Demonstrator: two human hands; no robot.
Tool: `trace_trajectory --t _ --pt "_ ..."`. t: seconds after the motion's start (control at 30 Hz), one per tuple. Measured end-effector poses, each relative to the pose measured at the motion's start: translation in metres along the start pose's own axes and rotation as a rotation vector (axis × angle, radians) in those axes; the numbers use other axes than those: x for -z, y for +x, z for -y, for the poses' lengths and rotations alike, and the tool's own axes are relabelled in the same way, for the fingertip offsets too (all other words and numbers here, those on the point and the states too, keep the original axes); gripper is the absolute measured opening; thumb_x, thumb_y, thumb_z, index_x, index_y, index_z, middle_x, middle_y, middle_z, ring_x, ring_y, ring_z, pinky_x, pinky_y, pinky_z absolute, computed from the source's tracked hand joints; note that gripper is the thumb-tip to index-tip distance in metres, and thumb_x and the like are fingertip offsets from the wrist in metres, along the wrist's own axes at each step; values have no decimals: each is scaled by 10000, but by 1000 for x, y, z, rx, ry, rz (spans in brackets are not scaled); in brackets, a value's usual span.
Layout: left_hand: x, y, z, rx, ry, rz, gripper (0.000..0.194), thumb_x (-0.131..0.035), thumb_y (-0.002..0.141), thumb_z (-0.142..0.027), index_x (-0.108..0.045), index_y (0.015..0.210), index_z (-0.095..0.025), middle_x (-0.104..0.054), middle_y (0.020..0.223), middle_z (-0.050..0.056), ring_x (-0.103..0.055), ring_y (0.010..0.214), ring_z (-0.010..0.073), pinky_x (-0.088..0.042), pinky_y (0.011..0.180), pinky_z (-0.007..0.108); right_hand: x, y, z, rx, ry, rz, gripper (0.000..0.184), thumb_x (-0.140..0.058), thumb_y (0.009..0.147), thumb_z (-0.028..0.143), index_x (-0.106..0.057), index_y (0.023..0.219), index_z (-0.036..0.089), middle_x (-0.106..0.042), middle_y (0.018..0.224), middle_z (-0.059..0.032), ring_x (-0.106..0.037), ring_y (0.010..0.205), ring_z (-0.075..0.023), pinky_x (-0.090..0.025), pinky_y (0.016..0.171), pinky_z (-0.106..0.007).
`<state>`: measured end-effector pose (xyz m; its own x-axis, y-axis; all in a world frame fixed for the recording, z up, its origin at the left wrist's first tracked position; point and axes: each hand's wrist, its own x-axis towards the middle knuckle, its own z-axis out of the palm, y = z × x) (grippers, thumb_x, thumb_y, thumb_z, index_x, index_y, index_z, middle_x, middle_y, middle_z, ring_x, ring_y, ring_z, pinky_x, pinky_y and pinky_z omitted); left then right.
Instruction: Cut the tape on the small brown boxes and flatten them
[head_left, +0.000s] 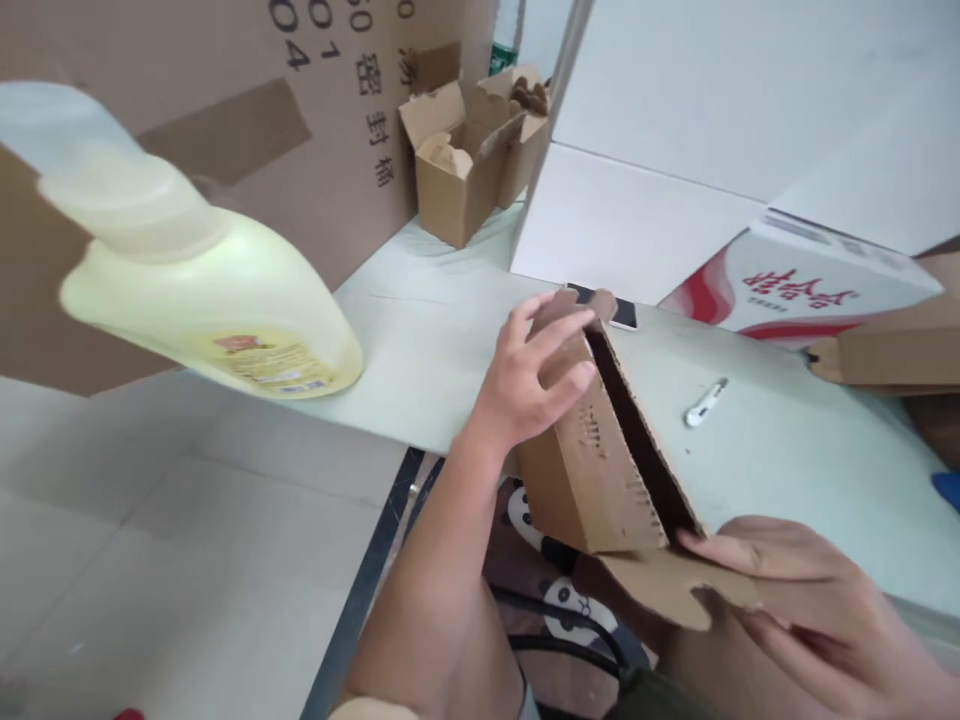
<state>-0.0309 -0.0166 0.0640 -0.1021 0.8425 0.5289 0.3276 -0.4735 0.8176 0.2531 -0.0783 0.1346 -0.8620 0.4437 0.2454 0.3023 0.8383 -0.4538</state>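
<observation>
A small brown cardboard box (600, 470) is tilted at the table's near edge, with a long dark gap along its top. My left hand (525, 375) grips the far end of the box, its fingers lying over the end flap and the thumb on the side. At the near end, my right hand (817, 590) pinches the notched cardboard flap (667, 590) that sticks out from the box. One of its fingers reaches the end of the gap. The inside of the box is too dark to make out.
A yellow pump bottle (255, 310) stands at the left. Opened small boxes (442, 195) sit at the back by a large carton (337, 110). On the pale table (420, 380) lie a white utility knife (705, 402) and a phone (624, 314). A red-and-white carton (802, 280) is at the right.
</observation>
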Motion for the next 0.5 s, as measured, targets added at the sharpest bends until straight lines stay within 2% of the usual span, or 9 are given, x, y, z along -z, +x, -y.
trace_trajectory --t 0.03,0.1,0.17,0.23,0.3,0.4,0.5 --pt "-9 2 -4 -13 23 57 331 -604 897 -408 -695 1183 -269 -446 1501 91 -398 1438 316 -302 1204 497 1 -6 4 33 -10 23 565 -542 718 51 -704 1200 297 -793 1105 -90 -743 614 -192 -613 541 -308" --pt "-23 5 -11 -4 70 97 247 -596 902 -374 -729 1064 -245 -439 1490 97 -366 1457 333 -282 1214 524 2 -20 9 -1 -48 -2 531 -521 742 38 -711 1157 308 -788 1126 -76 -768 692 -199 -629 595 -313" --pt "-30 9 -14 21 102 85 197 -575 909 -344 -723 900 -215 -460 1435 109 -329 1473 347 -271 1215 543 1 -36 8 -75 -88 -68 434 -513 783 38 -735 1040 308 -776 1165 -76 -777 743 -213 -631 624 -331" --pt "-34 12 -14 23 108 62 194 -552 911 -318 -695 843 -206 -485 1366 119 -300 1485 345 -278 1211 544 -2 -51 2 -143 -135 -157 345 -521 816 44 -734 928 290 -758 1214 -88 -775 746 -220 -624 627 -343" --pt "-38 15 -14 23 92 37 187 -553 901 -313 -699 971 -219 -476 1360 124 -291 1490 328 -316 1197 522 -4 -61 -5 -161 -178 -226 297 -533 826 31 -714 836 267 -751 1234 -98 -772 735 -211 -615 621 -327" --pt "-43 15 -13 73 86 14 364 -593 869 -341 -662 1215 -249 -440 1415 124 -358 1448 306 -383 1163 480 -7 -65 -14 -168 -224 -307 275 -545 826 3 -651 715 231 -751 1233 -119 -778 798 -205 -603 634 -286" --pt "-45 16 -7 149 102 44 377 -640 820 -339 -703 1183 -258 -567 1269 100 -527 1275 297 -411 1133 489 -14 -62 -20 -211 -251 -421 223 -560 828 23 -638 755 219 -682 1343 -143 -759 954 -239 -608 707 -311"
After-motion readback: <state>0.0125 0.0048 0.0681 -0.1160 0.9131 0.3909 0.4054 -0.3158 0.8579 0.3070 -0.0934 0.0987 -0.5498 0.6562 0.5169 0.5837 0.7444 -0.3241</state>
